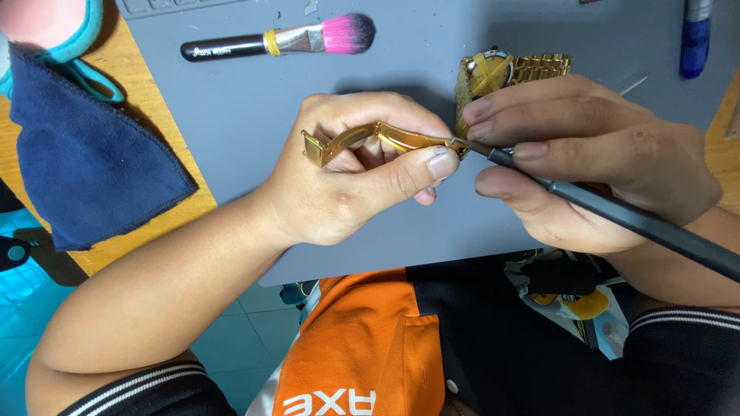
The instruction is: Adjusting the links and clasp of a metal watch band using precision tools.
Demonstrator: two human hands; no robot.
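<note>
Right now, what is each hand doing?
Left hand: closed, pinching the gold watch band.
Right hand: closed around a thin dark tool.

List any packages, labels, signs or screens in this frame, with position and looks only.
No packages, signs or screens.
Brush handle: top left on the grey mat, black, with small pale printing.
Shirt: bottom centre, orange, with white lettering at the lower edge.
Blue pen-like item: top right; too cropped to tell any label.
</note>
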